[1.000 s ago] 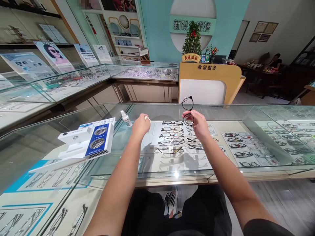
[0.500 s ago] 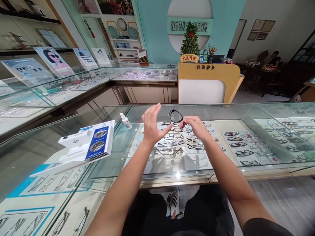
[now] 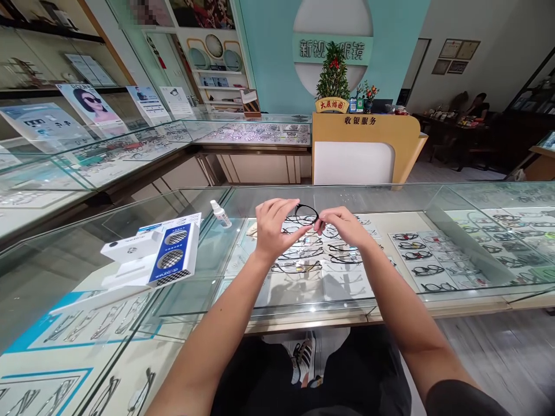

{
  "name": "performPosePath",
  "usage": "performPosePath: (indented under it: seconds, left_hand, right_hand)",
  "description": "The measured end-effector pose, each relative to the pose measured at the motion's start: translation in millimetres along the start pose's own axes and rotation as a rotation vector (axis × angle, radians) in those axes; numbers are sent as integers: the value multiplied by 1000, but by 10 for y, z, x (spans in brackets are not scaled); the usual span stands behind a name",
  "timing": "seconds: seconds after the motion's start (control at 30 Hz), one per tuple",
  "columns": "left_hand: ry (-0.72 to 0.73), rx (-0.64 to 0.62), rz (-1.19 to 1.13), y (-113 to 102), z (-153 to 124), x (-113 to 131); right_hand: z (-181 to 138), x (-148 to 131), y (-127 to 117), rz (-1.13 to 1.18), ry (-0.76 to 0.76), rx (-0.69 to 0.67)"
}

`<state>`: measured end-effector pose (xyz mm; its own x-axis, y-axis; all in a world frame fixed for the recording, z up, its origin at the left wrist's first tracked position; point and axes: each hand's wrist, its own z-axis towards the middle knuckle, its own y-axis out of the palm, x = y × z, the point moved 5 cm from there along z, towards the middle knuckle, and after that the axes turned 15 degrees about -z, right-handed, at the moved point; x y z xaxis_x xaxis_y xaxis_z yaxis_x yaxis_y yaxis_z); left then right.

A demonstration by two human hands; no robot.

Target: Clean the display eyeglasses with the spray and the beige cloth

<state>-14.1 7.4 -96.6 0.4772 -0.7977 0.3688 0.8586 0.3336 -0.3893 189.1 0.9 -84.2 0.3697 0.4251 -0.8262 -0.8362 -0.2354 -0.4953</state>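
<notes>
**Both hands held black-rimmed glasses over the display counter**

The left hand (image 3: pixel 271 228) and the right hand (image 3: pixel 344 226) met above the glass counter (image 3: pixel 390 199), each pinching one side of a pair of black-rimmed glasses (image 3: pixel 306 214). The left fingertips closed on the frame's left edge; the right thumb and fingers closed on its right edge. The frame hung clear of the glass, between the two hands, with one round lens showing.

Under the glass, directly below the hands, rows of displayed frames (image 3: pixel 299 254) lay on white trays, and more sat further right (image 3: pixel 422 254). A small white spray bottle (image 3: pixel 221 214) lay on the counter just left of the left hand, apart from it. Nearer the left edge stood a white and blue boxed display stand (image 3: pixel 151 257), well away from the hands. Nothing lay between the hands and the glasses.

Beyond the counter stood a yellow cashier desk (image 3: pixel 368 147) with a small potted tree (image 3: pixel 333 78) on top. A person (image 3: pixel 477 107) sat at a dark table far to the right.
</notes>
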Motion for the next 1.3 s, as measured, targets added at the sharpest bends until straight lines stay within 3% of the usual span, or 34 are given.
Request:
performPosePath:
  seconds: [0.13, 0.23, 0.43, 0.6, 1.3]
  left_hand:
    - [-44, 109, 11, -115, 91, 82]
    - [-74, 194, 26, -288, 330, 187]
    - [7, 377, 16, -627, 1025, 516]
    - [21, 470, -31, -685, 1220, 686]
    - [69, 398, -38, -707, 1138, 651]
  right_hand:
    - [-50, -72, -250, -125, -93, 272]
    - [-93, -262, -481, -276, -166, 493]
    - [23, -897, -685, -495, -261, 707]
    - [143, -1170, -678, -496, -290, 850]
    - [146, -1052, -718, -595, -274, 820]
